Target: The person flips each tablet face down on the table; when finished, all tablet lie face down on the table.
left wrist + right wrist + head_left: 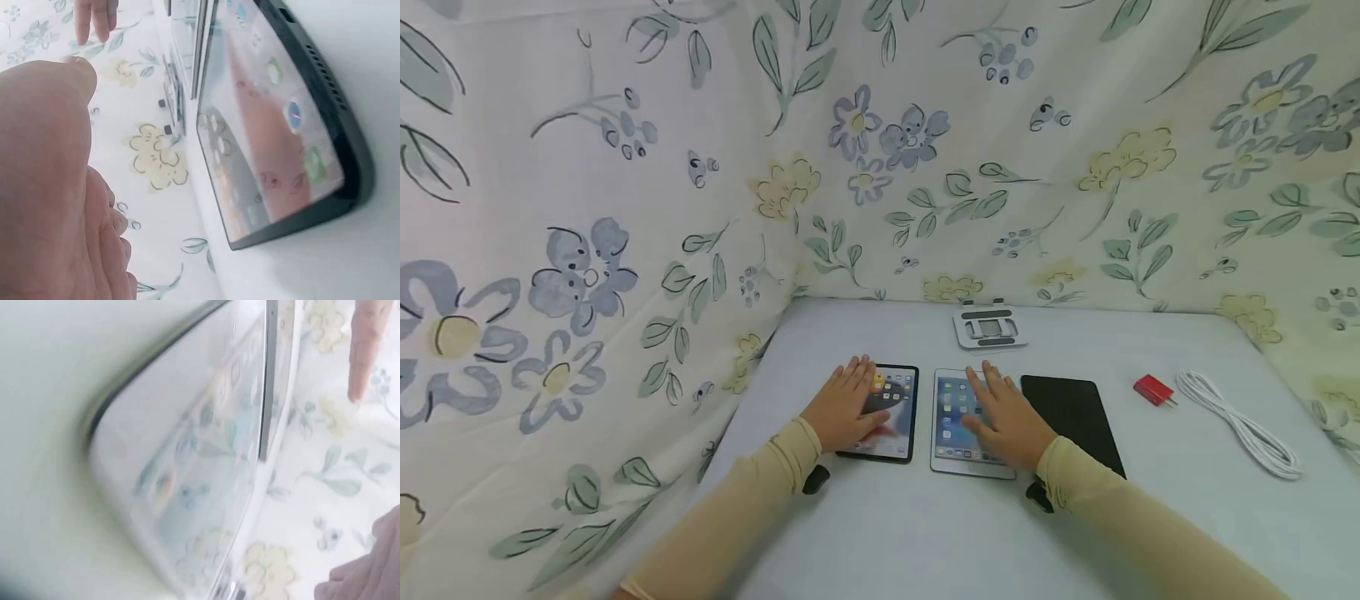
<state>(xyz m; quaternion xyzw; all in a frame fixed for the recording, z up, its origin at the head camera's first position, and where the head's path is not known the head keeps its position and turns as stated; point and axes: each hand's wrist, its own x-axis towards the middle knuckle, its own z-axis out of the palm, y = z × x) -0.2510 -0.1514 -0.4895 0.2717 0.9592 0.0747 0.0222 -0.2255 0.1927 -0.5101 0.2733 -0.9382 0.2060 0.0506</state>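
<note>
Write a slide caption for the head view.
A person's left grip hovers over a black-framed rectangular tablet, the right grip over a white-framed rectangular tablet.

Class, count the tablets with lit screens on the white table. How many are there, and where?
2: the black-framed rectangular tablet, partly behind the left hand, and the white-framed rectangular tablet to its right, partly behind the right hand.

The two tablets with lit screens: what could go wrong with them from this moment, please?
The left hand and right hand are over the black-framed tablet and white-framed tablet; a finger might tap an icon by accident. These tablets lie close together; sliding one sideways could knock their edges. The red charger has bare prongs, which might scratch a tablet if brought against it.
</note>
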